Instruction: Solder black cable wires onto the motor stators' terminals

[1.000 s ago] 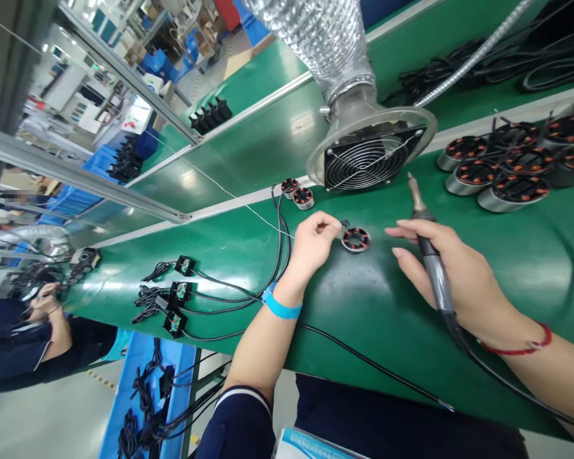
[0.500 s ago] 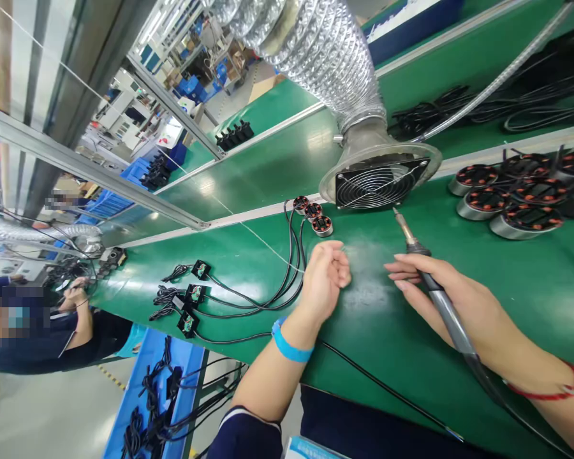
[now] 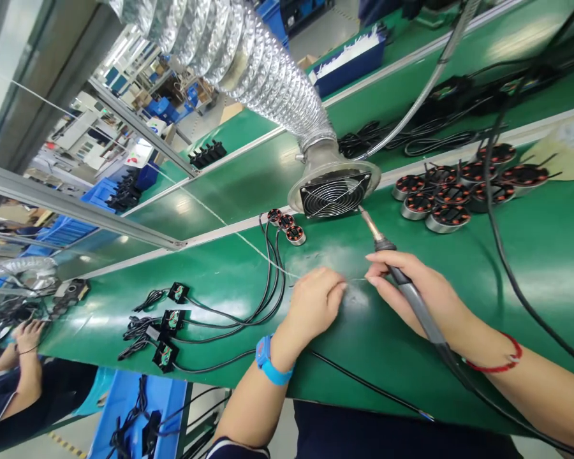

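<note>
My right hand [image 3: 423, 290] grips a soldering iron [image 3: 396, 275] like a pen, its metal tip pointing up toward the fume extractor fan [image 3: 333, 191]. My left hand [image 3: 313, 303] rests on the green belt [image 3: 530, 274] with fingers curled, pinching a thin solder wire [image 3: 356, 279] that runs across to my right fingertips. Three small stators [image 3: 286, 226] with black cables lie just beyond my left hand, near the fan.
A cluster of round copper-wound stators [image 3: 440, 191] sits at the right. Three small boards with black cables [image 3: 169, 319] lie at the left. A silver duct [image 3: 249, 57] rises from the fan. Another person's hand [image 3: 26, 335] works at far left. A blue bin [image 3: 134, 408] sits below the belt.
A second ago my left hand held a stator on the belt; it now lies with the others near the fan. My left hand drew back toward my right hand. The camera view shifted.
</note>
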Demonstrator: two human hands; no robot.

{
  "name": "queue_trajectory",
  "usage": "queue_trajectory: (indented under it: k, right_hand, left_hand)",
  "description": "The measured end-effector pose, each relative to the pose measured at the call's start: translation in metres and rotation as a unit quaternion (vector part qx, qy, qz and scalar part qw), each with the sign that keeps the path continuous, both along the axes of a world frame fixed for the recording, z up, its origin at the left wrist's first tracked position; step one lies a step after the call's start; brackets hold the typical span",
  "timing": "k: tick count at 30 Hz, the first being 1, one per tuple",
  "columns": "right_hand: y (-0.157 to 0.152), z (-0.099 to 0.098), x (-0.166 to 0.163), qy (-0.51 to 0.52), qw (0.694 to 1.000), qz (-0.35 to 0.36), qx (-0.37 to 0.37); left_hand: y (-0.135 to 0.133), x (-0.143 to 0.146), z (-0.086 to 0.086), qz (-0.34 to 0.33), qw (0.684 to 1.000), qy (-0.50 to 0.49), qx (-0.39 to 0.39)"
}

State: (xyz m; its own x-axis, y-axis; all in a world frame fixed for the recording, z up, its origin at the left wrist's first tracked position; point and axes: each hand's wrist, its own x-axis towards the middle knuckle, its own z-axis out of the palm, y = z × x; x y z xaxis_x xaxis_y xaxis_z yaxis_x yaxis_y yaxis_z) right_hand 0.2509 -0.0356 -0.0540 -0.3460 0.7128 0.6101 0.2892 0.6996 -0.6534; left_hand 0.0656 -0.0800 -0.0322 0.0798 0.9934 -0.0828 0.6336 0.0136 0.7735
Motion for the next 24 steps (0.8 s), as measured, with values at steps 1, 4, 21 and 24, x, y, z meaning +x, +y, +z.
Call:
queue_trajectory:
  k: [1,4,21,24]
  right_hand:
    - [0.003,0.004,0.006,-0.012,1.000,-0.021,0.010]
    - [0.016,0.010,0.031,-0.084,0.989,-0.110,0.056]
    - [0.070,-0.046,0.090,-0.245,0.956,-0.110,0.117]
    - [0.042,-0.047,0.069,-0.237,0.963,-0.045,0.120]
  left_hand:
    - [0.001,-0.004,0.001,-0.010,0.998,0.066,0.005]
    - [0.003,-0.008,-0.004,-0.026,0.982,0.183,-0.046]
    - [-0.005,0.000,-0.027,0.007,0.991,-0.010,-0.136]
    - [-0.002,0.001,-0.029,0.068,0.965,-0.173,-0.183]
